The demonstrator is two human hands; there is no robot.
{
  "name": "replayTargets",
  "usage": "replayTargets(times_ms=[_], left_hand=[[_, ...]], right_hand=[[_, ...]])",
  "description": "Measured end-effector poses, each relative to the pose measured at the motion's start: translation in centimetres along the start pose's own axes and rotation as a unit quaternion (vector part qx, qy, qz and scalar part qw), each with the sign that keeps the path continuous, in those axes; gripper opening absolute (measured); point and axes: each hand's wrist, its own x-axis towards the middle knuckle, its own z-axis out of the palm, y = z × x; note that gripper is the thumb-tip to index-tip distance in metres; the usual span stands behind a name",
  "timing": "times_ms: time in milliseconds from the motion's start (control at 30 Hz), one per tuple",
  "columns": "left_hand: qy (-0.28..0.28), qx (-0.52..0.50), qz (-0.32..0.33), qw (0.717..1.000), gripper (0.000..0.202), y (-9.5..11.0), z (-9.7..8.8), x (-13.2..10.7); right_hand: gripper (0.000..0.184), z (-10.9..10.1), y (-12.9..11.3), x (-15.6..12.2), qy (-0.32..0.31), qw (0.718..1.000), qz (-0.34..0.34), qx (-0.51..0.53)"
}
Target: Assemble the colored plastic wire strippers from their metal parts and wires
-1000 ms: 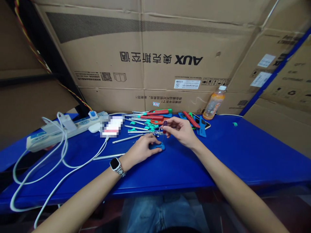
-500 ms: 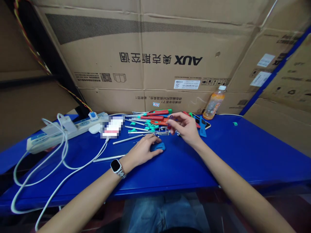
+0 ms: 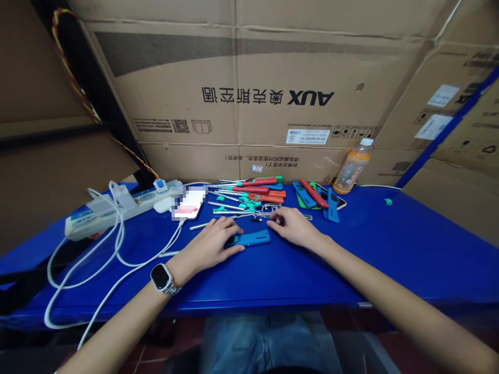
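Note:
My left hand [image 3: 212,240] lies low over the blue table and grips a blue lighter casing [image 3: 253,238] between thumb and fingers; a metal rod sticks out on the hand's left side. My right hand [image 3: 294,226] has its fingers curled inward at the small parts just right of the casing. What its fingertips hold, if anything, is hidden. Behind both hands lies a pile of long-necked lighters: red ones [image 3: 260,181], an orange one [image 3: 268,196], metal tubes [image 3: 228,206] and green plastic pieces [image 3: 255,202].
At the right are a blue casing [image 3: 332,205], a red casing [image 3: 314,193] and an orange drink bottle [image 3: 353,166]. A power strip [image 3: 125,205], white cables [image 3: 117,244] and a phone [image 3: 191,202] occupy the left. Cardboard [image 3: 265,62] stands behind.
My right hand has come down from above the pile to the table, and the dark red thing in its fingers no longer shows. More of the blue casing is visible beside my left hand.

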Motion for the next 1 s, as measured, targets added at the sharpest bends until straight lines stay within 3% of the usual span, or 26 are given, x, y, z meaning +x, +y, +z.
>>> replayTargets(times_ms=[67, 200, 300, 433, 567, 633, 800, 1000], left_hand=[[0.008, -0.001, 0.018, 1.0, 0.035, 0.3, -0.3, 0.3], [0.027, 0.001, 0.057, 0.998, 0.035, 1.0, -1.8, 1.6], [0.039, 0.004, 0.071, 0.997, 0.037, 0.7, -3.1, 3.4], [0.083, 0.01, 0.095, 0.992, 0.044, -1.5, -4.4, 6.8], [0.102, 0.027, 0.072, 0.992, 0.029, -5.4, -5.0, 11.0], [0.117, 0.013, 0.06, 0.991, 0.025, -7.3, -4.9, 13.2], [0.116, 0.009, -0.014, 0.993, 0.028, -10.6, -3.4, 17.4], [0.108, 0.004, -0.023, 0.994, 0.032, -12.2, -1.1, 18.2]], right_hand=[[0.029, -0.5, -0.9, -0.4, 0.031, 0.999, -0.023, -0.004], [0.038, -1.4, -2.2, -0.9, -0.019, 0.989, -0.147, 0.015], [0.034, -1.7, -1.7, 0.0, -0.018, 0.983, -0.179, 0.03], [0.033, -2.4, 0.4, 2.9, 0.028, 0.984, -0.175, 0.031], [0.031, -3.2, 3.1, 7.1, 0.069, 0.986, -0.151, 0.02], [0.03, -3.4, 4.4, 9.6, 0.088, 0.986, -0.142, -0.002], [0.031, -2.7, 6.4, 14.7, 0.063, 0.99, -0.089, -0.085], [0.024, -1.7, 6.9, 15.9, 0.05, 0.989, -0.071, -0.118]])
